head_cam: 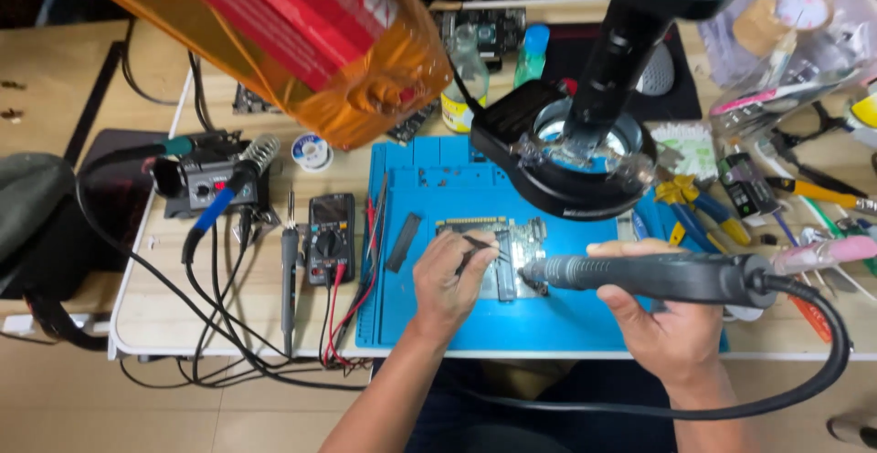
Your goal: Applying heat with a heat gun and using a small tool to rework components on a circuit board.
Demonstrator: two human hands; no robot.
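Gripping grey hot-air wand, right hand clamping fingers round handle, aiming nozzle at circuit board just beyond tip. Left hand pinching black tweezers shut over board, opposite nozzle. Heating step looking underway; next move needing steady tweezer lift.

Left hand pinches tweezers on circuit board atop blue repair mat; right hand grips hot-air handpiece, nozzle at board's 3 o'clock edge; multimeter at mat's 9 o'clock.
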